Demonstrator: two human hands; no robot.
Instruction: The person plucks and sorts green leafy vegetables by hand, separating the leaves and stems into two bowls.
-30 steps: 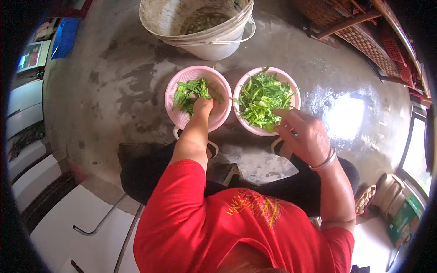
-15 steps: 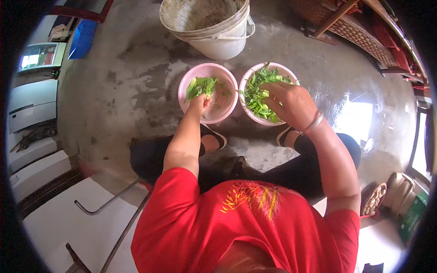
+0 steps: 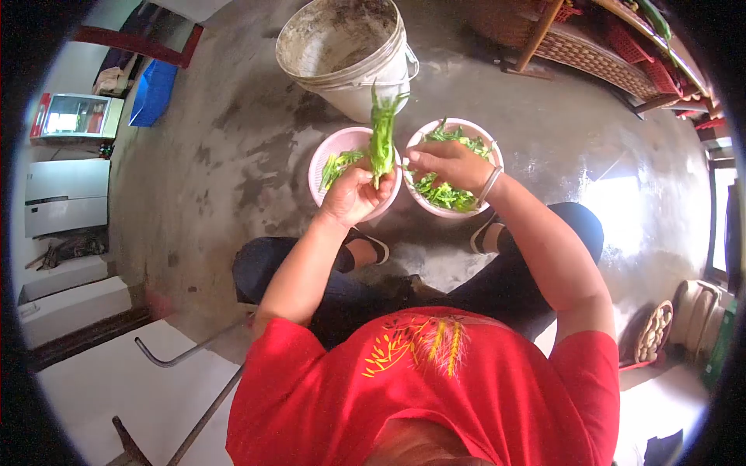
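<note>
My left hand (image 3: pixel 353 194) is closed around a bunch of leafy greens (image 3: pixel 382 140), held upright above the left pink basket (image 3: pixel 317 167). More cut greens (image 3: pixel 336 167) lie inside that basket, partly behind the hand. Over the right pink basket (image 3: pixel 491 144) is my right hand (image 3: pixel 451 165), a bracelet at its wrist. Its fingers are pressed together and point left toward the bunch, a small gap away. Whatever they pinch, if anything, is too small to make out. Loose green leaves (image 3: pixel 444 194) fill the right basket below this hand.
A dirty white bucket (image 3: pixel 381 97) stands just beyond the baskets on the wet concrete floor (image 3: pixel 233 179). My knees and shoes flank the near side. A blue box (image 3: pixel 153 93) is at the far left, and a woven-sided wooden rack (image 3: pixel 590 62) at the far right.
My left hand has risen out of the left basket with the greens and turned them upright. My right hand has lifted from the leaves and shifted left toward the bunch. The view has tilted slightly.
</note>
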